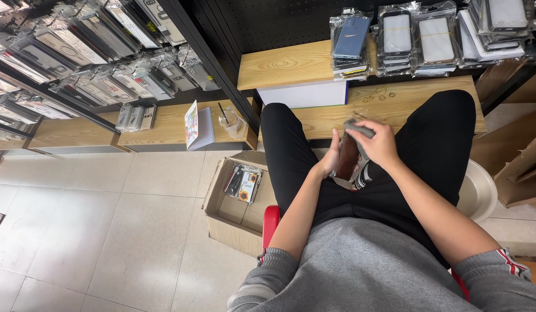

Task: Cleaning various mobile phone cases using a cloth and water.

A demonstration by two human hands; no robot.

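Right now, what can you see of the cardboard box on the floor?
The cardboard box is plain brown, open-topped, its flaps folded outward. It sits on the pale tiled floor, beside the seated person's left leg and a red stool. Inside lie a few bagged phone cases, one with a sunflower print. Neither hand touches it.
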